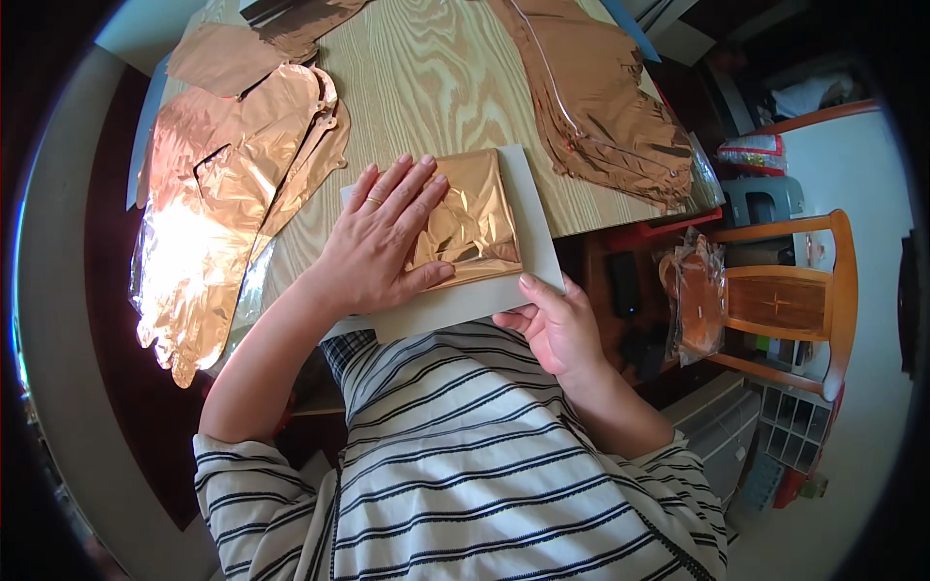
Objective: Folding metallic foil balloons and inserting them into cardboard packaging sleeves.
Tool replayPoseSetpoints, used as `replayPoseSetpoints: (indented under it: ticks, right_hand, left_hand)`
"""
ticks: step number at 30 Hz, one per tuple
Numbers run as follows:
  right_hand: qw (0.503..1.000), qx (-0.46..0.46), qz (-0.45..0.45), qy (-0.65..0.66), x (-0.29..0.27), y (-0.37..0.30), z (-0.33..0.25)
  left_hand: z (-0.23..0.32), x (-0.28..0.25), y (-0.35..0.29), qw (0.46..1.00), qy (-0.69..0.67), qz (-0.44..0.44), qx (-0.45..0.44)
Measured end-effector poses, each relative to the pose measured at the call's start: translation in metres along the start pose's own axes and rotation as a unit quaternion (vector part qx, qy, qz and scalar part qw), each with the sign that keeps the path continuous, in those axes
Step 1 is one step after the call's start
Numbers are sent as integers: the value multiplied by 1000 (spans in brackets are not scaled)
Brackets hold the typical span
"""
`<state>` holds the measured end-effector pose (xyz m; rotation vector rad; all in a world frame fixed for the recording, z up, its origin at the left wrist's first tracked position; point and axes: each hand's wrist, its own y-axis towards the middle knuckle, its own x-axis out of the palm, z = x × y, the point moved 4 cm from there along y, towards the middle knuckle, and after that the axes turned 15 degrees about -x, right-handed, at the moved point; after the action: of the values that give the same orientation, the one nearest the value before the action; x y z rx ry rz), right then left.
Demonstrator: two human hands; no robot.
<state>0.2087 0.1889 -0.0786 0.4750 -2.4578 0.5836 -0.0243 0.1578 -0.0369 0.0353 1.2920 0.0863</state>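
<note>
A folded copper-coloured foil packet (477,208) lies on a pale grey card (535,215) at the table's near edge. My left hand (380,237) rests flat across the packet's left part, its fingers stretched out and its thumb spread toward the lower edge. With thumb on top, my right hand (554,324) grips the card's near right corner; the fingers underneath are partly hidden. To the left, shiny uninflated foil balloons (237,160) lie in a flat stack that hangs over the table edge.
More flat copper foil pieces (596,107) are stacked at the table's right. Others (228,58) lie at the far left of the wood-grain table (426,58). On the right, a wooden chair (841,290) stands beside a clear-wrapped foil bundle (699,300).
</note>
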Motion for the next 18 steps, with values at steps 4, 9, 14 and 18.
replayPoseSetpoints:
  ticks: [4,9,14,18]
  right_hand:
    - [998,26,-6,54,0,-1,5]
    - [998,-16,-7,58,9,-10,17]
    - [999,16,-6,-48,25,-15,21]
    - [997,17,19,-67,37,-8,27]
  left_hand:
    - [0,0,-1,1000,8,2,2]
    - [-1,1,-2,1000,11,9,1]
    - [0,2,-2,1000,12,8,3]
    - [-1,3,-3,1000,18,10,3]
